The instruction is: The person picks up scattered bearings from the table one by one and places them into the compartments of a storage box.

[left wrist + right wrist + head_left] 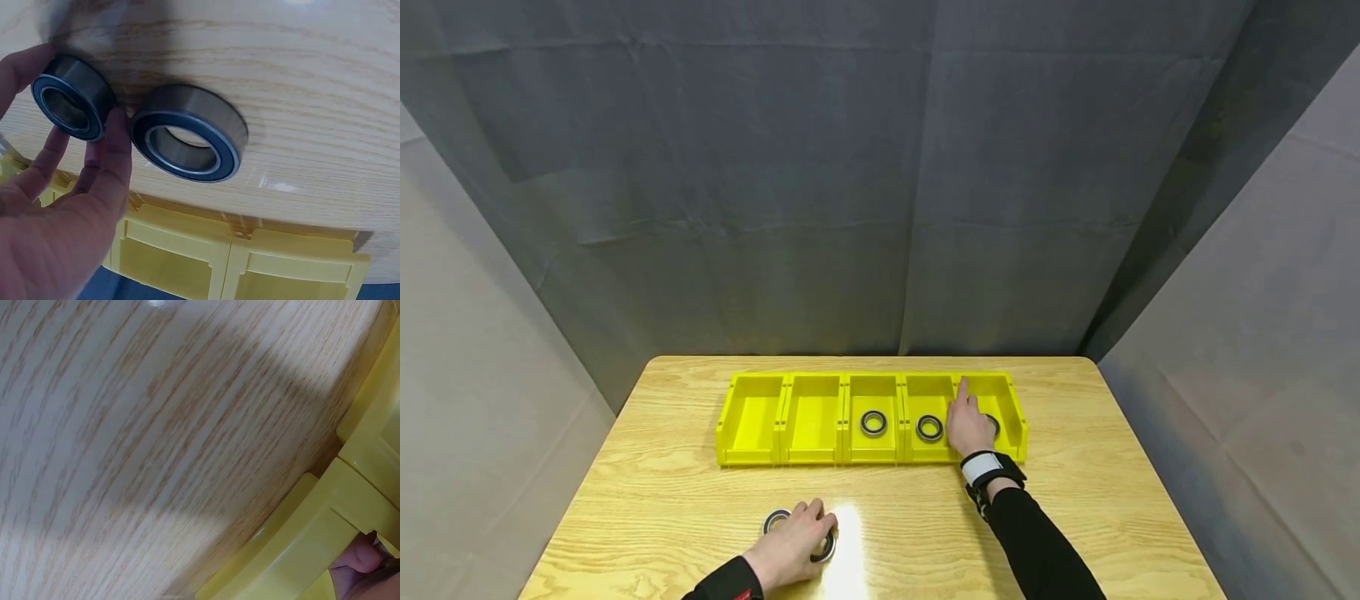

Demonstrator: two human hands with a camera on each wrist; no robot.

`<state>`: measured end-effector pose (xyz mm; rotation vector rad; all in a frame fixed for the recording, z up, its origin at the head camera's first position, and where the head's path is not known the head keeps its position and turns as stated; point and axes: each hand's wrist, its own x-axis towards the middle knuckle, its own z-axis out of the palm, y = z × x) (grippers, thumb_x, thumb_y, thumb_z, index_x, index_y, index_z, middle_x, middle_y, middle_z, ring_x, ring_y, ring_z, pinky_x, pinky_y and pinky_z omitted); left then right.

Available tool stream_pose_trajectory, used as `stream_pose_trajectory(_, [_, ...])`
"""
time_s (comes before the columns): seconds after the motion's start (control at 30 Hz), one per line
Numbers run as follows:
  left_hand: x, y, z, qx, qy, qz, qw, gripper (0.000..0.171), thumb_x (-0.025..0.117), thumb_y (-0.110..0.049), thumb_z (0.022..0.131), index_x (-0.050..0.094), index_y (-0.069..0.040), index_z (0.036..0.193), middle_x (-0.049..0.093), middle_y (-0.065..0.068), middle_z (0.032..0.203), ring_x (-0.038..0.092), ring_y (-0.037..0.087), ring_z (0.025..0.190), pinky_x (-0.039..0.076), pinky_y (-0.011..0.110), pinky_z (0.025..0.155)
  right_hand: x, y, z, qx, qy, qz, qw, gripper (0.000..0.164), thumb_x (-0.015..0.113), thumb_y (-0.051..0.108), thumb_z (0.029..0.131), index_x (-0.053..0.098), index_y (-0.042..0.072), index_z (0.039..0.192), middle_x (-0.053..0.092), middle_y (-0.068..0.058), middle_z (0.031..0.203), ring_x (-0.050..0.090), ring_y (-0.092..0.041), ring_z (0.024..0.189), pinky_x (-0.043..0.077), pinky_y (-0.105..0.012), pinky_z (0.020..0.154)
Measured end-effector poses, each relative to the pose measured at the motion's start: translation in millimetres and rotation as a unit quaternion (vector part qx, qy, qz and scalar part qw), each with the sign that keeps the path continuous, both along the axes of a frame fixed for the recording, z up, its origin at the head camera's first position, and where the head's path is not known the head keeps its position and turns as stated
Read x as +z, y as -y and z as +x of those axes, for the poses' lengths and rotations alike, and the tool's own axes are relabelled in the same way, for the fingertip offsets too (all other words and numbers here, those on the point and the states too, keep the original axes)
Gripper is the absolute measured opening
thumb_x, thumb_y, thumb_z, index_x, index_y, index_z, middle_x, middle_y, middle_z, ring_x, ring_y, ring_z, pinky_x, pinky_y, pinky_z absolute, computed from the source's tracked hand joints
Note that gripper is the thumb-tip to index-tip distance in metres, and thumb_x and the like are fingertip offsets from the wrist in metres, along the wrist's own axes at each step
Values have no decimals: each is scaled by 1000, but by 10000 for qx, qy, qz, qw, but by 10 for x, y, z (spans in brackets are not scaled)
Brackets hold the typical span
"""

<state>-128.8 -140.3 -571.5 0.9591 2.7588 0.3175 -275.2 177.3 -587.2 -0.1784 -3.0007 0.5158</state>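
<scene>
My left hand [792, 546] pinches a ball bearing [69, 97] between thumb and fingers, low at the table's front. Right beside it on the wood lies a second ball bearing [187, 134], its flat ring face showing in the left wrist view. My right hand [970, 427] reaches into the rightmost bin of a yellow bin row [872, 456], index finger stretched toward the back along the divider. A bearing [992, 426] in that bin is partly hidden by this hand. The right wrist view shows only a bit of the fingers [359, 556] behind the yellow wall.
One bearing [873, 423] lies in the middle bin and another bearing [929, 428] in the bin to its right. The bin row stands near the back of the wooden table [647, 500]. Grey curtains [820, 208] hang behind and at both sides.
</scene>
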Motion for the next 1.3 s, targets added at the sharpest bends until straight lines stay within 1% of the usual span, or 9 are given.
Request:
stream_pose_trajectory(0.17, [-20,-10,-4,42,31,-43,10000,39,88,-24,71,68,-18,103,57,2,96,51,15,79,44,23,60,2,0,15,-17,33,-33,10000,58,46,24,107,24,3,157,59,-29,127,54,-32,51,47,-46,49])
stream_pose_trajectory(0.33, [-21,-19,2,68,77,-48,9999,39,88,-24,70,69,-19,103,58,2,97,52,16,79,44,23,59,-3,-3,20,-8,134,-7,9999,58,43,25,107,22,3,157,59,-29,128,55,-32,52,48,-46,50])
stream_pose_trajectory(0.5, [-18,-25,-2,87,131,-63,9999,40,88,-22,69,70,-19,104,59,3,98,52,16,80,44,23,60,0,-10,18,4,85,-5,10000,58,44,24,107,24,3,157,59,-29,126,56,-33,52,48,-47,51])
stream_pose_trajectory(0.8, [1,-17,-13,41,138,-24,9999,41,89,-20,68,70,-18,104,58,3,99,50,16,80,41,22,58,-3,-7,20,17,-24,-19,10000,58,45,23,107,24,3,157,59,-29,124,53,-32,49,45,-45,47])
stream_pose_trajectory(1.0, [43,2,-28,94,128,102,9998,42,89,-19,67,69,-18,103,56,2,97,49,16,80,41,23,56,-17,-13,3,43,-19,-10,10000,58,44,23,107,22,3,157,59,-29,123,52,-31,49,45,-44,47])
stream_pose_trajectory(1.3, [58,9,-19,226,43,183,9996,51,89,-22,67,69,-16,113,56,3,97,50,16,80,42,23,58,-22,-17,-13,31,67,-44,10000,59,43,25,108,21,4,158,58,-28,126,52,-31,50,45,-45,48])
